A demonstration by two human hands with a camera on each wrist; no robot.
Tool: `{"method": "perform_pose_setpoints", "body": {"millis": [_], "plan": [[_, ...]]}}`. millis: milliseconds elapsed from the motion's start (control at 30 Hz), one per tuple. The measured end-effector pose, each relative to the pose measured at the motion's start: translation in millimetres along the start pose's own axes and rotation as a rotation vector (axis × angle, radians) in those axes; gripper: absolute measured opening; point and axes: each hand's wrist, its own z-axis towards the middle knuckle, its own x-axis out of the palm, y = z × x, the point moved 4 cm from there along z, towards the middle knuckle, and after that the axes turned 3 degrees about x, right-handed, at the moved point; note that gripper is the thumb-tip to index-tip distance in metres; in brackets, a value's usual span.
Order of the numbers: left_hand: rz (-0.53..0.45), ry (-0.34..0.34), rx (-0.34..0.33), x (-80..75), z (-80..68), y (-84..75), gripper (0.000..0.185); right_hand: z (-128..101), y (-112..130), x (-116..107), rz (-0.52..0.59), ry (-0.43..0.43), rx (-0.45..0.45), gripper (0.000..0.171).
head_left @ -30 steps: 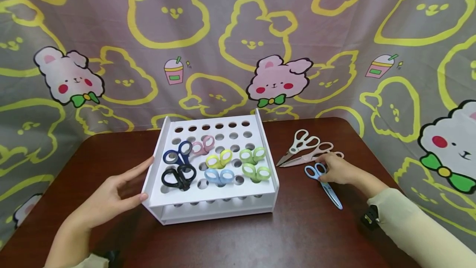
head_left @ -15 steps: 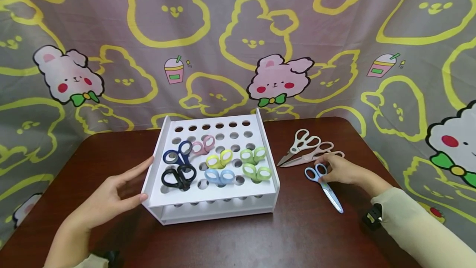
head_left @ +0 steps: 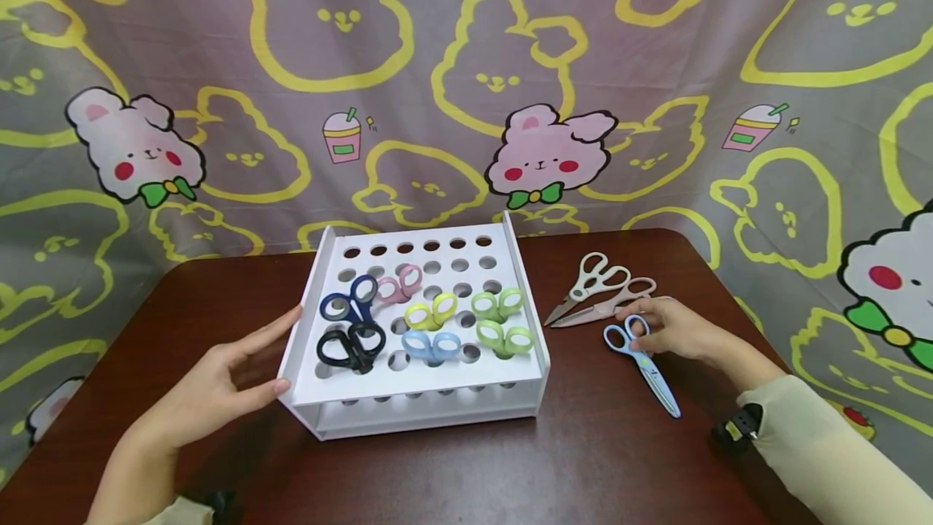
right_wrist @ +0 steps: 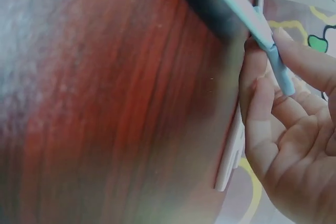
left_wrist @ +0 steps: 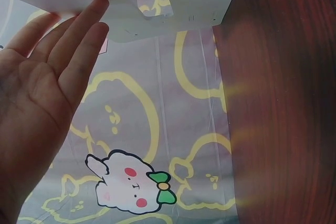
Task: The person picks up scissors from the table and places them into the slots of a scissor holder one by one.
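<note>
Right hand (head_left: 674, 333) lifted blue scissors (head_left: 641, 364) handle.

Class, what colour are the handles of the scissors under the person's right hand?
Light blue scissors, clearest in the head view.

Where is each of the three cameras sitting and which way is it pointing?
Head: worn high, looking forward and down at the white scissor rack on the brown table; both forearms show, left hand and right hand.
Left wrist: low beside the left hand, looking along the open palm to the rack's white side wall.
Right wrist: close above the table, facing the right hand, whose fingers pinch the light blue scissors.
Shared: head and right wrist both show the light blue scissors.
</note>
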Motion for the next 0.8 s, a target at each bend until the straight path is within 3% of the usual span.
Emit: {"method": "perform_pose_setpoints", "body": {"millis": [333,800], "plan": [[0.001,0.0,-0.005,0.5,-0.9,-0.5,0.08,-10,8,-3,0.031,-0.074,-0.008,0.046],[0.01,-0.002,-0.011,0.4,0.0,-2.0,0.079,-12,16,-1,0.085,-0.192,-0.097,0.038]]}}
